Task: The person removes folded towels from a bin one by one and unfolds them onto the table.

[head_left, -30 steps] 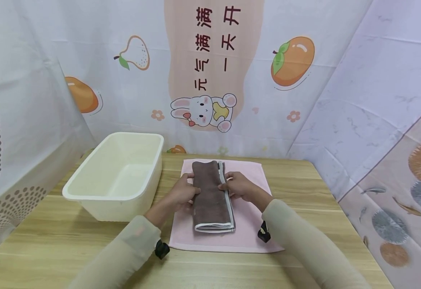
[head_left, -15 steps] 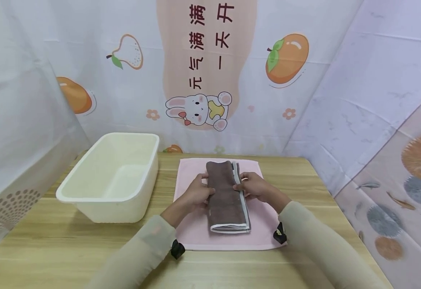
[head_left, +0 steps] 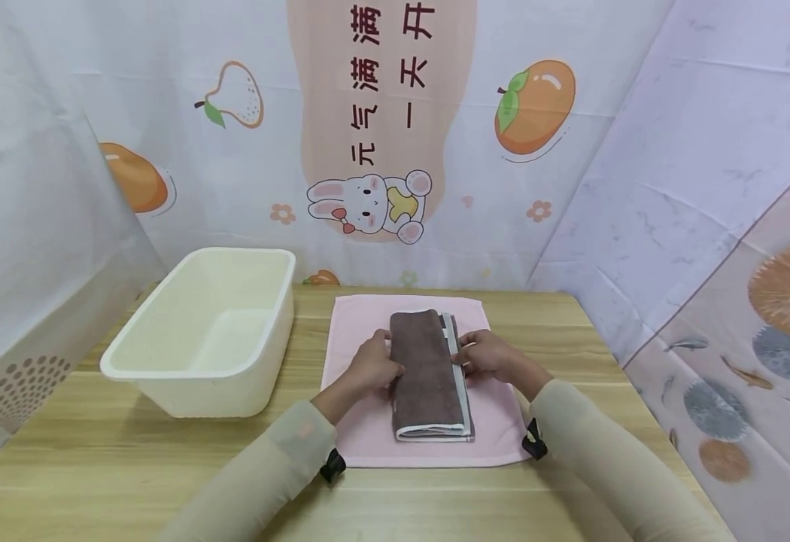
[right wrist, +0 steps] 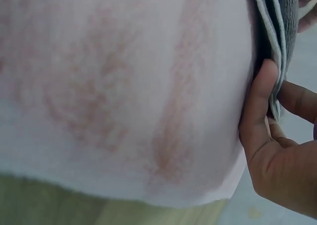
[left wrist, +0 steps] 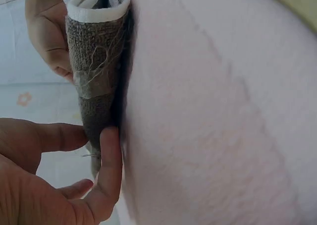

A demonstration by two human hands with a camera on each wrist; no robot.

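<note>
Brown towel (head_left: 425, 376): folded into a strip on the pink towel (head_left: 368, 446), ends facing the tabletop's (head_left: 436, 504) far and near edges.
Left hand (head_left: 372, 365): thumb and fingers pinch the rounded left side.
Right hand (head_left: 493, 356): pinches the right side, at the white trim (head_left: 461, 391).
Layers: right edges look staggered; best squared up, every layer caught in both pinches.
Tension: keep light and even, else the near end may fan open.

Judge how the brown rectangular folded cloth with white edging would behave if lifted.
The brown cloth would likely sag, being soft-looking, layered fabric. It may unfold, since its layers gape at the near end. Its rough, looped texture suggests little slipperiness.
</note>
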